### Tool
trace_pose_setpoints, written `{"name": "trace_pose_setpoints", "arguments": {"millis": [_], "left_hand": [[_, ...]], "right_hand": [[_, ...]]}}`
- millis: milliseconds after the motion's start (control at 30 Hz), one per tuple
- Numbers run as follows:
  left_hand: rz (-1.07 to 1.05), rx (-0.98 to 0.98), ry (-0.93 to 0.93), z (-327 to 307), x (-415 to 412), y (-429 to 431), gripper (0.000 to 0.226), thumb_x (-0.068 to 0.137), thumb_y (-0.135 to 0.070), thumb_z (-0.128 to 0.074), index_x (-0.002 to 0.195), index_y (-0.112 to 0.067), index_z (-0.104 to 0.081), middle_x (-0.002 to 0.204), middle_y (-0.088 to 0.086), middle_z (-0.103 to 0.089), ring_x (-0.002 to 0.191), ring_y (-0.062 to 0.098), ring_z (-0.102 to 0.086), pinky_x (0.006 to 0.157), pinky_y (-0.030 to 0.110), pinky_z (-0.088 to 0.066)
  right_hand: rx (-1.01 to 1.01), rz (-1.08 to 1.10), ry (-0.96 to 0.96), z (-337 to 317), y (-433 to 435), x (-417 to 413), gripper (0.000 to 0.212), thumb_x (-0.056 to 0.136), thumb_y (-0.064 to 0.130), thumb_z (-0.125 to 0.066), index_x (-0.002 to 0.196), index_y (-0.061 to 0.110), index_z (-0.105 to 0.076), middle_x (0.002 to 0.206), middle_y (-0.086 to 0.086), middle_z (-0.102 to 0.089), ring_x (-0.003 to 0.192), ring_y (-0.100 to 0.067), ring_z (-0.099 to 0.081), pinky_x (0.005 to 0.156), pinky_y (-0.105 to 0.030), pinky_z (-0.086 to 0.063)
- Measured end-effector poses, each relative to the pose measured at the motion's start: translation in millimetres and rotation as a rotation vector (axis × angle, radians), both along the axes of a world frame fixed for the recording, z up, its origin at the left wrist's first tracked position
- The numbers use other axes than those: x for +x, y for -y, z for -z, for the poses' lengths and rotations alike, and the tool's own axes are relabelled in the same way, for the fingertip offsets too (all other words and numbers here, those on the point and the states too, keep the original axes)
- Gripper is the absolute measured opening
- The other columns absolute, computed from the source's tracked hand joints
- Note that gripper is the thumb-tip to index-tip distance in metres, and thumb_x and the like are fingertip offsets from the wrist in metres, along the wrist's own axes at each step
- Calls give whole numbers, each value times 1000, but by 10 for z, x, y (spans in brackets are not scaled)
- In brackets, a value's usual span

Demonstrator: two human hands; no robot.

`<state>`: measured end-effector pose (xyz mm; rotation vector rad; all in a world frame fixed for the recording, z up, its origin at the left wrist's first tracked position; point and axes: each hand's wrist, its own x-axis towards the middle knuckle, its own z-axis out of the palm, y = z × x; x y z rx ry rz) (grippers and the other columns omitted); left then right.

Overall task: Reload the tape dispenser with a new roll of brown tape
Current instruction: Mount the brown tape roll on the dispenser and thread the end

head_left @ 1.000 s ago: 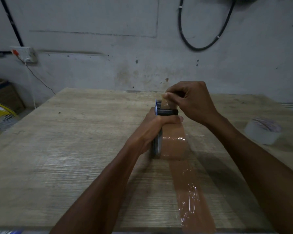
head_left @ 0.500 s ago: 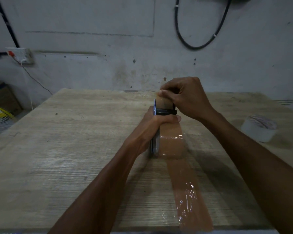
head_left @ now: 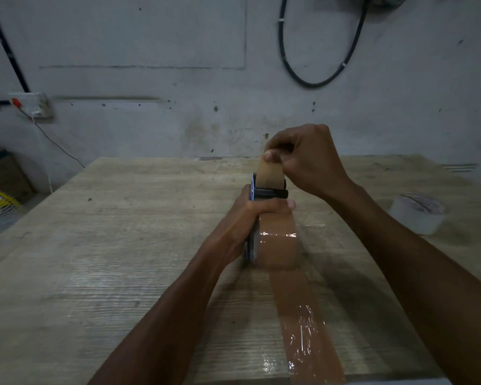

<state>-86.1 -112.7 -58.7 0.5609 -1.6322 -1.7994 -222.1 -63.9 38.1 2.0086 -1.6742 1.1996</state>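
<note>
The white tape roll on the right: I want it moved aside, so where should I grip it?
The white tape roll lies flat with its hole upward, clear of the right hand. Come from above and pinch across its outer wall; the upright curved sides probably offer the firmest hold.

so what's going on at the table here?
A person is threading brown tape through a tape dispenser standing on the wooden table. The left hand grips the dispenser over the brown tape roll. The right hand pinches the free tape end and holds it up above the dispenser's front. A strip of brown tape lies stuck along the table toward the camera. A white roll sits untouched to the right.
</note>
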Motion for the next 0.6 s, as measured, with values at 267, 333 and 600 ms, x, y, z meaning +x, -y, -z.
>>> {"name": "trace_pose_setpoints", "arguments": {"millis": [267, 333, 600], "left_hand": [[-44, 111, -48, -21, 31, -58, 36, 83, -32, -76, 112, -15, -63, 88, 10, -67, 75, 26, -65, 79, 47, -53], [-76, 188, -46, -26, 61, -42, 37, 79, -34, -79, 107, -13, -66, 93, 17, -65, 85, 38, -64, 81, 50, -52], [-96, 441, -144, -96, 90, -143, 39, 96, -35, -57, 111, -1, -67, 82, 15, -74, 72, 31, -70, 71, 40, -56]], "right_hand": [[252, 6, 225, -165, 2, -8, 7, 86, 16, -74, 85, 12, -79, 65, 13, -67, 52, 10, -58, 57, -10, -43], [164, -13, 420, -318, -41, -25, 17, 93, 19, -67, 81, 12, -77, 67, 5, -70, 51, -2, -58, 52, -16, -45], [-76, 81, 372, -95, -564, 89, 10, 94, 27, -61, 89, 29, -69, 75, 18, -66, 62, 6, -59, 58, -8, -45]]}}
